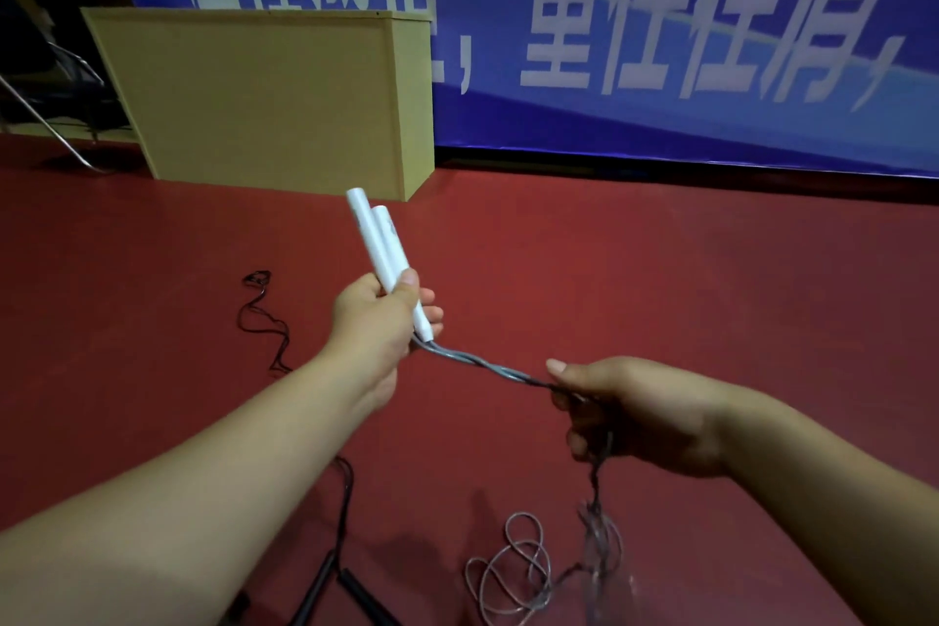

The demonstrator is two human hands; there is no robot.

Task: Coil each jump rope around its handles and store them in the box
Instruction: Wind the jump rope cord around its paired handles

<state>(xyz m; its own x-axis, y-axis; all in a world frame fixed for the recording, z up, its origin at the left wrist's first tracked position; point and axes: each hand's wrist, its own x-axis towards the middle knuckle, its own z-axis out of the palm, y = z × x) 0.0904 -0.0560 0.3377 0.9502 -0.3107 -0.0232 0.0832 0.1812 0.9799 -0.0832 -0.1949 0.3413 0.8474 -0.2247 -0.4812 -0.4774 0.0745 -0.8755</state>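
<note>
Left hand (378, 315) gripping both white handles (381, 244); right hand (635, 414) curled round twisted grey rope (488, 368)

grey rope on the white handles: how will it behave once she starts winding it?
Probably floppy: the grey rope sags from the right hand into loose loops on the red floor. Likely springy and prone to kinking, since its two strands already twist together below the white handles held in the left hand. It looks thin and smooth, so wraps may slip.

You stand on a dark red smooth floor (660, 269); beyond your grips a beige wooden cabinet (264, 102) fronts a blue banner with white characters (660, 15).
</note>
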